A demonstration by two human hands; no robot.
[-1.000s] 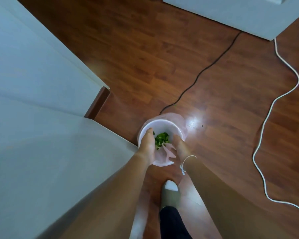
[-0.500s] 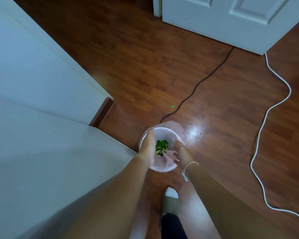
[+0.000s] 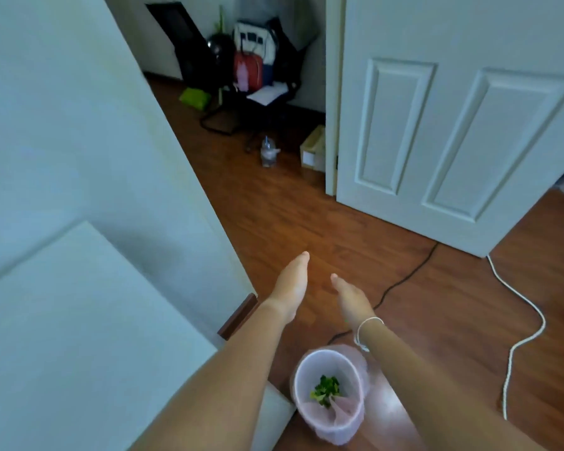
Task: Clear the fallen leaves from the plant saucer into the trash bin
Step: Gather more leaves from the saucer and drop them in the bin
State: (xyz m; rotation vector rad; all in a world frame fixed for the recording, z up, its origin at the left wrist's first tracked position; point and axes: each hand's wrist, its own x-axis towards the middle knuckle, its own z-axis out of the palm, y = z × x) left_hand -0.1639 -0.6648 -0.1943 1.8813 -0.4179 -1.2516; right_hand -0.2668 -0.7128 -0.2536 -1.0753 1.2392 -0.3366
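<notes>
So the trash bin (image 3: pixel 331 395) sits on the wood floor (image 3: pixel 306 222) down at the bottom of the view, lined with a pinkish bag, and there's a little clump of green leaves (image 3: pixel 325 388) at the bottom of it. It's tucked right beside a pale corner on its left, between the 2 forearms. A black cable (image 3: pixel 404 281) runs across the floor behind the hands, and a white cable (image 3: pixel 521 304) snakes along on the right. A white panelled door (image 3: pixel 453 125) stands at the back right. Further back there's a pile of bags and dark stuff, kinda blurry, plus what looks like a clear bottle (image 3: pixel 268 153) and a cardboard box (image 3: pixel 314 148). Both hands are out in front above the floor, well past the bin: left hand (image 3: pixel 292 284) and right hand (image 3: pixel 349 296) with fingers straight, palms facing each other, holding nothing. The right wrist has a thin white bracelet (image 3: pixel 367 327).
</notes>
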